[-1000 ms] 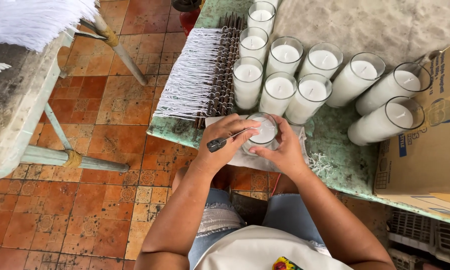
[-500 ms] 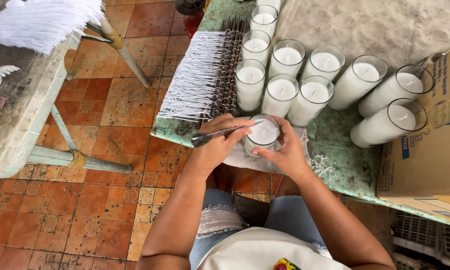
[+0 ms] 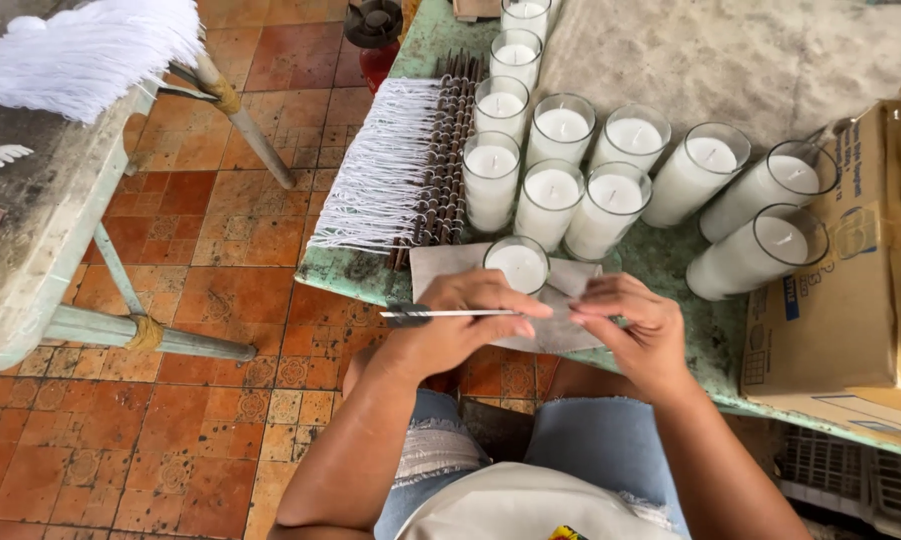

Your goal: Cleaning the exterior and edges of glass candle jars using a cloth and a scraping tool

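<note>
Right now the left hand (image 3: 460,325) pinches a thin metal rod (image 3: 450,314) w/ a dark handle end; its long axis runs roughly horizontal across the view, handle pointing left, tip pointing right toward the right hand (image 3: 635,330). Right hand's fingers are drawn together, thumb & forefinger meeting at or just beside the rod's tip; can't tell if they grip the tip itself or sth small like a wick. Both hands hover over a sheet of paper (image 3: 440,265) at the near edge of the green table (image 3: 670,260). The glass candle (image 3: 517,264) stands just beyond the hands, upright, slightly nearer the left one. More candles (image 3: 555,190) & a bundle of white wicks (image 3: 385,165) sit farther back.
</note>
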